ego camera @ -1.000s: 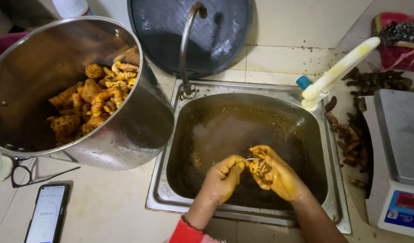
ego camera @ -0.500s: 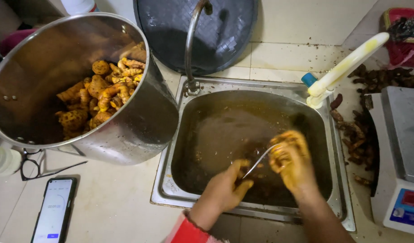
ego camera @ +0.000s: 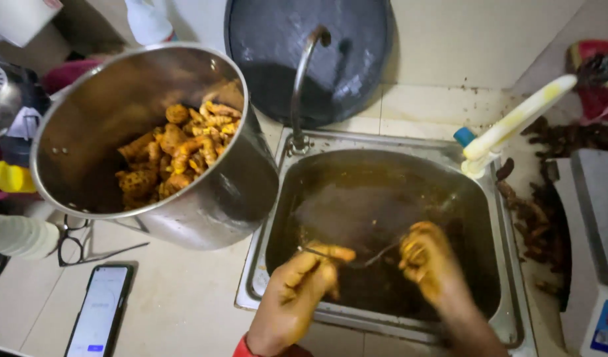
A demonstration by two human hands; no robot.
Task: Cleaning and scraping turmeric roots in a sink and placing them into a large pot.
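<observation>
Holding 1 thin metal tool over the sink, the left hand has its grip closed on the handle end. Right hand, fingers curled, meets the other end; its grip state cannot be determined. Steel pot of yellow turmeric roots stands on the tabletop at the sink's left edge.
</observation>
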